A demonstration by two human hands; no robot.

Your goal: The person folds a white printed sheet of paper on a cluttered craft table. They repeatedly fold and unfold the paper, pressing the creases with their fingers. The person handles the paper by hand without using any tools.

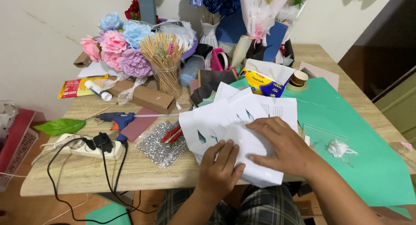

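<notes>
Both hands are pressing down on a folded white paper (242,138) that is lying at the near edge of the tabletop (143,168), partly overhanging it toward the person's lap. The left hand (220,168) is resting flat on the paper's near left part, fingers stretched forward and laid together; its grip is closed on nothing, the palm simply weighing on the sheet. The right hand (284,147) is lying across the paper's right half, fingers spread and pointing left, likewise holding nothing in a pinch but flattening the fold beneath it. Small pointed cut-outs are showing in the paper's upper layers, with teal peeking through them.

Judging by this, the step in hand is creasing or smoothing the folded sheet. The next move is calling for one hand to be keeping the layers pinned while the other is running along the fold, since the overhanging part could slip off the edge.

Around the paper: a large teal card sheet (346,134) is lying under and to the right of it, a silvery glitter bag (162,142) and red pencils (172,134) are sitting just to its left, a blue glue gun (116,119) is lying farther left near a white power strip (89,149), and a jar of wooden skewers (167,64) is standing behind, beside paper flowers (119,45)
</notes>
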